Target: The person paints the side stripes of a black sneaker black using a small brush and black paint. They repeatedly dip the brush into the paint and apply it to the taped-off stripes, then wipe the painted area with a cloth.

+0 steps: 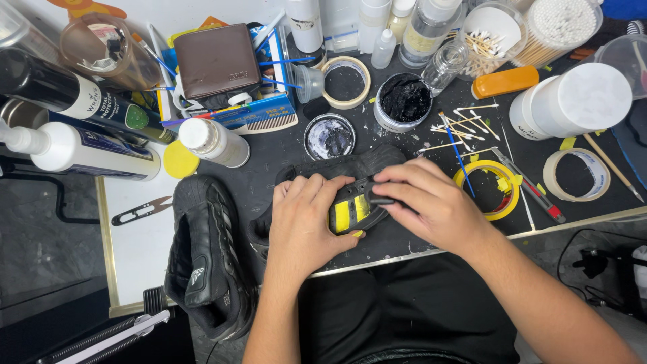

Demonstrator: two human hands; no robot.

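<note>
1. Here, the left hand grips a black shoe at the near edge of the table, fingers curled round its side.
2. The right hand presses down on the same shoe, fingertips pinched narrow on a small dark piece; what it is, cannot tell.
3. Yellow tape patches show on the shoe between the hands.
4. A second black shoe lies to the left, just beside the first, hanging partly off the near edge.
5. The table top is dark, smeared with pale flecks, and crowded.
6. Far side: an open tub of black paste, its lid left of it, a brown wallet, bottles.
7. Right: loose cotton swabs, a yellow tape roll, a white tape roll.
8. Left: a white board with small snips.
9. Grey floor below.
</note>
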